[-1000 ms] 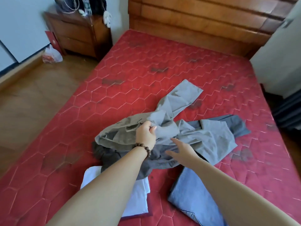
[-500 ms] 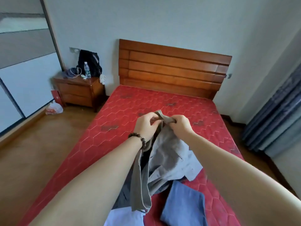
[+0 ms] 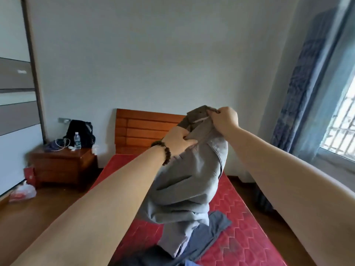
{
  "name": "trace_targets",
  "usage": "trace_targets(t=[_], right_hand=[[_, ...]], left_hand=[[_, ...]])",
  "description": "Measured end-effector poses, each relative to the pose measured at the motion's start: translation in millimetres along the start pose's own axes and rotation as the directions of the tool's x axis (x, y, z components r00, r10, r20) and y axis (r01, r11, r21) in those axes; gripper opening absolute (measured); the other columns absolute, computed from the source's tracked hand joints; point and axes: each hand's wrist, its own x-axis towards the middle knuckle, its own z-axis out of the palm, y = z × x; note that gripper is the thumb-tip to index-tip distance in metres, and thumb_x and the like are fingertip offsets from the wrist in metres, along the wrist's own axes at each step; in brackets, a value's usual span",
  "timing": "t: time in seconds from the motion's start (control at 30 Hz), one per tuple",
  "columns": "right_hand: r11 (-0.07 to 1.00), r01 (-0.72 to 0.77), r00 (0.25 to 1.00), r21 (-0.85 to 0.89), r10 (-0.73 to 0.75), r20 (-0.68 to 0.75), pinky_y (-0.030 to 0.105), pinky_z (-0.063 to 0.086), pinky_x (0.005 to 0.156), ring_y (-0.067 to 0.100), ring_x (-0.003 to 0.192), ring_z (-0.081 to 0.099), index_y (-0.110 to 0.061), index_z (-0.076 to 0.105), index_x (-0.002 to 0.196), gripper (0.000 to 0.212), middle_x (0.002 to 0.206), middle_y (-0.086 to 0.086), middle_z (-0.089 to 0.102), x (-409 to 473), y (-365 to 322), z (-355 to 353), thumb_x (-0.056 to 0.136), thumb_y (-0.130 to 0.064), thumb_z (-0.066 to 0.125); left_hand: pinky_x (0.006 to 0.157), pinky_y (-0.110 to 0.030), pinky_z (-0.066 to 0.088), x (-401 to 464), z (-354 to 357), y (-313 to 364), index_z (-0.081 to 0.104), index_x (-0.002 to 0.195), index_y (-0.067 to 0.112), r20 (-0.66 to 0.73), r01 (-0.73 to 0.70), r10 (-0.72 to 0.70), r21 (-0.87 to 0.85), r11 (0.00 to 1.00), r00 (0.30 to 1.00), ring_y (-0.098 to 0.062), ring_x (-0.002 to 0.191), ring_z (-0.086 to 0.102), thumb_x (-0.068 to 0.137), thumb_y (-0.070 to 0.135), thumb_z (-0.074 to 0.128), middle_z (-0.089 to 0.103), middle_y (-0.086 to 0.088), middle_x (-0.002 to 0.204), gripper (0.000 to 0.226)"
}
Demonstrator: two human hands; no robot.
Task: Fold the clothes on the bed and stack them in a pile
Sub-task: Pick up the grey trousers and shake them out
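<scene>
Grey trousers (image 3: 188,181) raised; left hand (image 3: 177,140), right hand (image 3: 223,119) clamped on waistband, arms outstretched.

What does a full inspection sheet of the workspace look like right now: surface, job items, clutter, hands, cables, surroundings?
Surface: red quilted mattress, bare where visible.
Job's things: grey garment held up, its lower end reaching the dark grey clothing on the mattress; a blue piece peeks in at the bottom edge.
Clutter: on the nightstand a black bag and a water bottle; a plastic bag on the floor.
Hands: left hand grips the garment's upper part; right hand pinches its top edge, higher.
Cables: white cable on the nightstand.
Surroundings: wooden headboard, pale wall, curtain, barred window.
</scene>
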Motion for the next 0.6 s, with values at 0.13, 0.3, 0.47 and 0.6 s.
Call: trace_targets(t=[0.13, 0.3, 0.47, 0.6], right_hand=[[0.994, -0.086, 0.991, 0.070, 0.093, -0.098, 0.025, 0.027, 0.043, 0.018, 0.046, 0.040, -0.012, 0.043, 0.048, 0.046, 0.047, 0.001, 0.041, -7.7, 13.1, -41.3, 0.089, -0.029, 0.052], [0.969, -0.244, 0.966, 0.046, 0.238, 0.105, 0.024, 0.039, 0.039, 0.027, 0.042, 0.054, -0.010, 0.052, 0.050, 0.037, 0.038, 0.003, 0.050, -23.1, 14.4, -77.2, 0.083, -0.027, 0.050], [0.983, 0.027, 0.988, -0.182, 0.002, 0.157, 0.028, 0.046, 0.056, 0.027, 0.063, 0.058, -0.013, 0.055, 0.061, 0.049, 0.059, 0.004, 0.057, -42.2, 7.2, -105.7, 0.095, -0.048, 0.046], [0.973, 0.163, 0.943, 0.165, -0.202, 0.264, 0.039, 0.050, 0.085, 0.029, 0.093, 0.065, -0.006, 0.068, 0.095, 0.047, 0.097, 0.013, 0.070, -63.8, -17.1, -104.0, 0.098, -0.047, 0.045]], left_hand=[[0.059, -0.022, 0.039, 8.5, -33.3, 22.5, 0.069, 0.079, 0.014, 0.080, -0.015, 0.019, -0.047, 0.999, 0.997, -0.008, 0.069, 0.057, 0.094, 0.033, 0.058, 0.067, 0.000, 0.079, 0.026], [0.064, -0.011, 0.040, 24.8, -76.7, 60.7, 0.066, 0.075, 0.030, 0.127, -0.061, 0.074, -0.106, 0.992, 0.989, 0.004, 0.070, 0.058, 0.096, 0.026, 0.058, 0.065, 0.017, 0.075, 0.022], [0.065, -0.016, 0.043, 36.2, -103.6, 100.8, 0.064, 0.068, 0.023, 0.151, -0.126, 0.145, -0.131, 0.983, 0.978, -0.001, 0.062, 0.056, 0.097, 0.032, 0.054, 0.063, 0.013, 0.066, 0.032], [0.043, -0.015, 0.030, 31.5, -107.7, 120.9, 0.046, 0.052, 0.014, 0.180, -0.131, 0.147, -0.099, 0.986, 0.973, -0.010, 0.041, 0.032, 0.089, 0.053, 0.056, 0.033, 0.007, 0.044, 0.055]])
